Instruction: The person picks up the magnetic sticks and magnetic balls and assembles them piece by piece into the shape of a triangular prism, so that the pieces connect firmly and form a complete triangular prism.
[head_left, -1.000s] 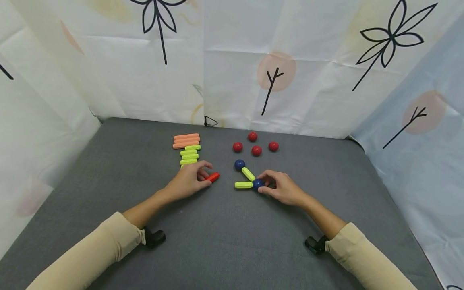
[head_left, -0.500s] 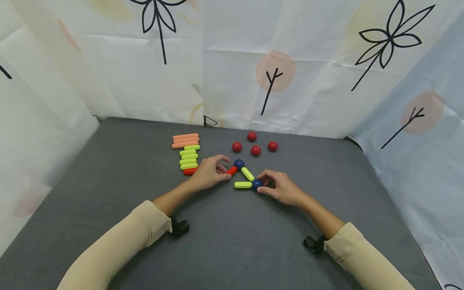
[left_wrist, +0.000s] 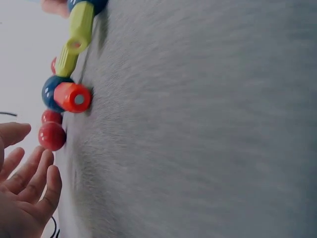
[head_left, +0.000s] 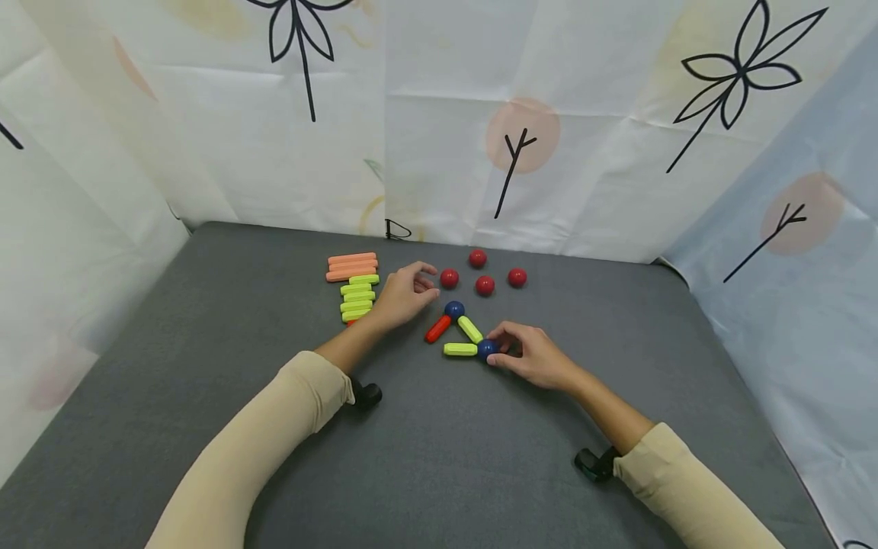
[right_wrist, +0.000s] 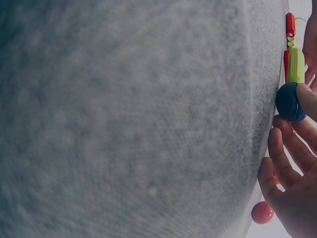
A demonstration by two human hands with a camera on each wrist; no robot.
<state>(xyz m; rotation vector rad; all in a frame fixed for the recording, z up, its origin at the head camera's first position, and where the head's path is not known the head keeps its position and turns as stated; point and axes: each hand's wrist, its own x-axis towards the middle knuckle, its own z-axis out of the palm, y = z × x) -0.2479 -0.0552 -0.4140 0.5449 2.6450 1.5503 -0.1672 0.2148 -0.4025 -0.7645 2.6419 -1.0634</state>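
Observation:
My right hand (head_left: pixel 538 355) pinches a blue ball (head_left: pixel 488 349) between thumb and fingers. Two yellow-green rods run from that ball: one rod (head_left: pixel 460 349) points left, the other (head_left: pixel 470 329) leads up to a second blue ball (head_left: pixel 454 309). A red rod (head_left: pixel 437 329) joins this second ball and slants down left; its free end with a round metal face shows in the left wrist view. Holding nothing, my left hand (head_left: pixel 406 293) hovers with loosely bent fingers just left of a red ball (head_left: pixel 449 278). In the left wrist view its fingertips are close to the red ball (left_wrist: pixel 52 136).
Several red balls (head_left: pixel 485 286) lie behind the joined pieces. To the left, orange rods (head_left: pixel 352 266) and yellow-green rods (head_left: pixel 357 297) lie in a stack, with red partly hidden by my left arm. A patterned cloth (head_left: pixel 439 175) stands behind the grey table (head_left: pixel 439 473).
My left hand brought a red rod to the far blue ball, let it go there, and moved up toward the red balls. My right hand stays on the near blue ball.

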